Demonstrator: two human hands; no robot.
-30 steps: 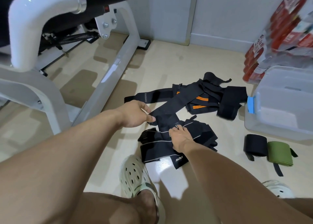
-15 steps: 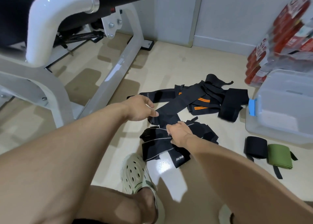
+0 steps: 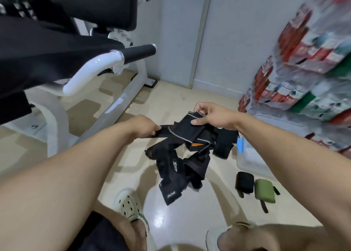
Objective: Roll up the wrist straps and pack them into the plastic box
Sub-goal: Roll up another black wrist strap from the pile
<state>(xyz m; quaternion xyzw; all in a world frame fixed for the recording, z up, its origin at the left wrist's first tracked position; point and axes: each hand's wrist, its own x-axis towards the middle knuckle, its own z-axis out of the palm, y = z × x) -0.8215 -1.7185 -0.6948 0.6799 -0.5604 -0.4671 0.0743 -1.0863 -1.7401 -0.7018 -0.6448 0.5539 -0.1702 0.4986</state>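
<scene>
The right arm hides most of the plastic box (image 3: pixel 247 159) at right. Both hands hold one black wrist strap (image 3: pixel 182 134) above the floor pile: left hand (image 3: pixel 144 126) grips its end, right hand (image 3: pixel 212 114) pinches the grey-edged end.

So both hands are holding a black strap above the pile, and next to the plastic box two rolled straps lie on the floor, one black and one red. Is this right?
Not quite: the second rolled strap is green, not red, as the head view shows. The rest holds: left hand and right hand hold a black strap above the pile, and the black roll lies near the plastic box.
</scene>
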